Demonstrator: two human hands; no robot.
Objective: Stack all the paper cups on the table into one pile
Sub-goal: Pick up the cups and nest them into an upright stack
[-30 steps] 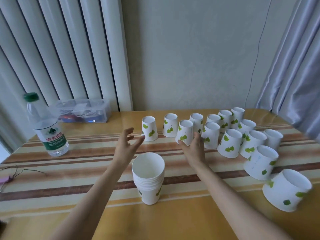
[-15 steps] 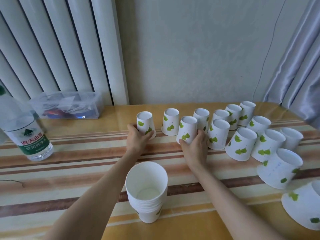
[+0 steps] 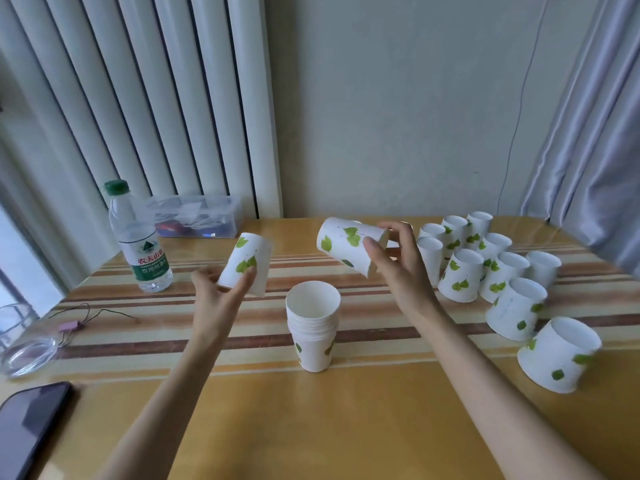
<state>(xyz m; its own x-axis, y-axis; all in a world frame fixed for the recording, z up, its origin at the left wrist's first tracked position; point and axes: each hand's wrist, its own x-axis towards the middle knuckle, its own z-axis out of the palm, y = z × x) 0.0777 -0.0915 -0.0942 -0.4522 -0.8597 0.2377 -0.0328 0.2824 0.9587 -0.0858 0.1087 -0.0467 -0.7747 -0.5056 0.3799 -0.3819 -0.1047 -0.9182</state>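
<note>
- While both arms reach out over the tabletop, each hand holds one paper cup in the air.
- Left hand: its grip pinches a cup near the wide rim, thumb on the front and fingers behind; the cup is upside down and slightly tilted, lifted clear of the tabletop, to the left of the pile.
- Right hand: its grip is closed round the narrow base end of a second cup, which lies nearly on its side with the rim pointing left, raised above and a little behind the pile.
- Between the two hands stands the pile of cups, upright and mouth up, with several rims nested at its top.
- To the right, a cluster of loose cups stands upside down on the tabletop in two rough rows running from the far edge toward the near right; the nearest one is tilted.
- At the left stand a water bottle with a green cap and, behind it, a clear plastic box by the wall.
- Near the left edge sit a glass dish, a thin wire and a dark phone.
</note>
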